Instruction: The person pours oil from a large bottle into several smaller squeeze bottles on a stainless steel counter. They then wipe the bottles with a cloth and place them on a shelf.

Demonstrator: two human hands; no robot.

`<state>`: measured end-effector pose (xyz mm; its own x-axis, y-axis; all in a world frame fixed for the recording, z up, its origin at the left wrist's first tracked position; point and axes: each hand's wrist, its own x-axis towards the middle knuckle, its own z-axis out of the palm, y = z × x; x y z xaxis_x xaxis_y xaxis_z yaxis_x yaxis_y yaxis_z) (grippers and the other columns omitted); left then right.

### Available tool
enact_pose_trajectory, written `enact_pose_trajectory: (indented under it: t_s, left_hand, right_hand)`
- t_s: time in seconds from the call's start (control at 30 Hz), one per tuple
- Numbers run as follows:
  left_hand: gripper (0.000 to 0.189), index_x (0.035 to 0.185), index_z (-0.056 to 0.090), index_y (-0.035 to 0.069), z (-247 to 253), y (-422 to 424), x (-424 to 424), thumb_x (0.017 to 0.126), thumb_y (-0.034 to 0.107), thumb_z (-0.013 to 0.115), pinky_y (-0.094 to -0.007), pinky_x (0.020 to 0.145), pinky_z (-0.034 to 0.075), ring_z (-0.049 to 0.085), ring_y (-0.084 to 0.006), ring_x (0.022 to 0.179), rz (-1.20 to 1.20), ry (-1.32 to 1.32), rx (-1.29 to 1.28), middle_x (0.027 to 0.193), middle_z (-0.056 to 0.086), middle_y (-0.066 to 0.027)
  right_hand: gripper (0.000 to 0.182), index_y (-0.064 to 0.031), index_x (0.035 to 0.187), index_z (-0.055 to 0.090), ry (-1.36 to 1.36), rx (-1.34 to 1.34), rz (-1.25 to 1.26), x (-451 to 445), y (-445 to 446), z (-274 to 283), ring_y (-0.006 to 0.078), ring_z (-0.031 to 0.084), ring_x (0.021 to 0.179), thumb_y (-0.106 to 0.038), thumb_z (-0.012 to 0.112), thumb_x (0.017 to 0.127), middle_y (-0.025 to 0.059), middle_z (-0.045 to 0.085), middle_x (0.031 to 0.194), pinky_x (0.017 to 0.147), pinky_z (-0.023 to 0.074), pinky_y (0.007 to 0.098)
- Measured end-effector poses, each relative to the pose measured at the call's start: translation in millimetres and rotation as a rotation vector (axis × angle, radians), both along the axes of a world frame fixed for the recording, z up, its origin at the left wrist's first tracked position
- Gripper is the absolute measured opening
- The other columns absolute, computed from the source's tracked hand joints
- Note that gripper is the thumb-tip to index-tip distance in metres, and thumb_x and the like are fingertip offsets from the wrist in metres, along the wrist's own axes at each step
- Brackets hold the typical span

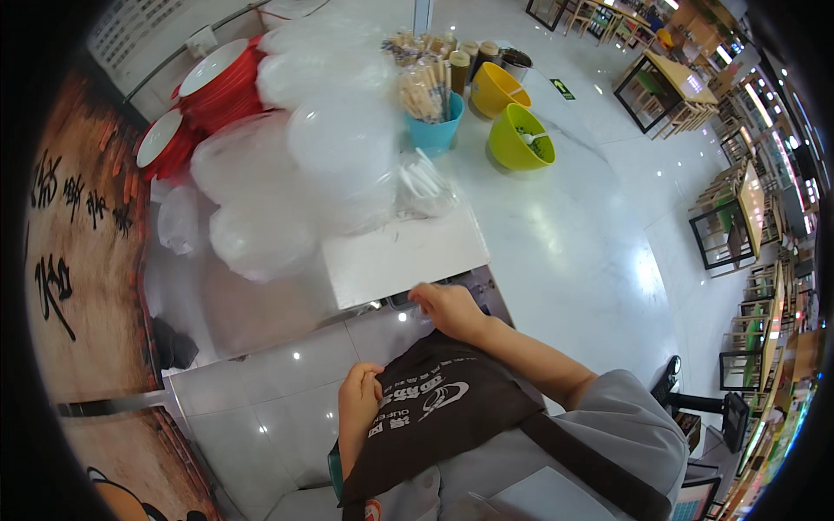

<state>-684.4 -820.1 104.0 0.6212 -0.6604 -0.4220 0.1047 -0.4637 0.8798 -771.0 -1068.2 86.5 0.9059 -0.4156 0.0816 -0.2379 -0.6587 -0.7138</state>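
Note:
My right hand (449, 311), loosely curled, is over the counter's near edge by a dark drawer or recess (401, 299); whether its fingers hold anything is unclear. My left hand (361, 391) is beside the dark apron (436, 404), fingers bent, and I cannot tell if it grips the cloth. Past my right hand lies a white board (410, 254). Clear plastic bags of stacked white bowls or lids (345, 143) stand behind it, with a bag of white plastic spoons (425, 185) at their right.
A blue cup (435, 133) of wrapped chopsticks, a green bowl (521, 140) with chopped greens and a spoon, a yellow bowl (498, 91) and shaker bottles (459, 65) stand on the white counter (560, 228). Stacked red bowls (218, 84) are at back left; dining tables (677, 78) lie beyond.

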Motion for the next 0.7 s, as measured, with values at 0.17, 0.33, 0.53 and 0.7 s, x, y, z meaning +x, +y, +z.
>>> enact_pose_trajectory:
  t_s: [0.17, 0.33, 0.53, 0.7]
  left_hand:
    - [0.028, 0.116, 0.054, 0.003, -13.7, 123.7, 29.8, 0.089, 0.006, 0.061, -0.0256, 0.064, 0.045, 0.052, -0.0113, 0.068, 0.136, -0.054, -0.09, 0.091, 0.06, -0.0061]
    - [0.069, 0.147, 0.034, 0.008, 56.2, 275.3, 128.7, 0.086, 0.002, 0.066, -0.0247, 0.078, 0.049, 0.059, -0.0156, 0.093, 0.507, -0.634, -0.142, 0.135, 0.05, -0.0102]
    - [0.084, 0.155, 0.018, 0.013, 119.4, 507.1, 143.4, 0.088, 0.01, 0.07, -0.0342, 0.09, 0.049, 0.053, -0.0247, 0.12, 1.186, -0.949, -0.159, 0.151, 0.032, -0.0198]
    - [0.087, 0.156, 0.014, 0.017, 166.2, 566.0, 86.1, 0.089, 0.024, 0.07, -0.0395, 0.101, 0.043, 0.05, -0.0296, 0.125, 1.251, -0.748, -0.139, 0.154, 0.026, -0.0197]
  right_hand:
    - [0.015, -0.0066, 0.099, 0.066, -0.203, -0.086, -0.045, 66.6, 104.5, 25.3, 0.0364, 0.066, 0.081, -0.005, 0.058, 0.086, 0.0147, 0.067, 0.095, 0.07, 0.0526, 0.0427]
    - [0.013, -0.0058, 0.098, 0.068, -0.085, 0.294, 0.28, 109.9, 266.8, 25.6, 0.0278, 0.067, 0.073, -0.005, 0.063, 0.087, 0.014, 0.069, 0.091, 0.065, 0.0527, 0.0346]
    - [0.013, -0.0064, 0.099, 0.068, 0.027, 0.29, 0.921, 153.5, 390.6, 27.8, 0.0322, 0.067, 0.081, -0.01, 0.061, 0.088, 0.0137, 0.069, 0.094, 0.073, 0.0529, 0.0383]
    - [0.018, -0.0053, 0.105, 0.068, 0.103, 0.259, 0.938, 225.2, 449.4, 5.8, 0.0192, 0.066, 0.069, -0.006, 0.064, 0.087, 0.01, 0.069, 0.086, 0.063, 0.0503, 0.03]
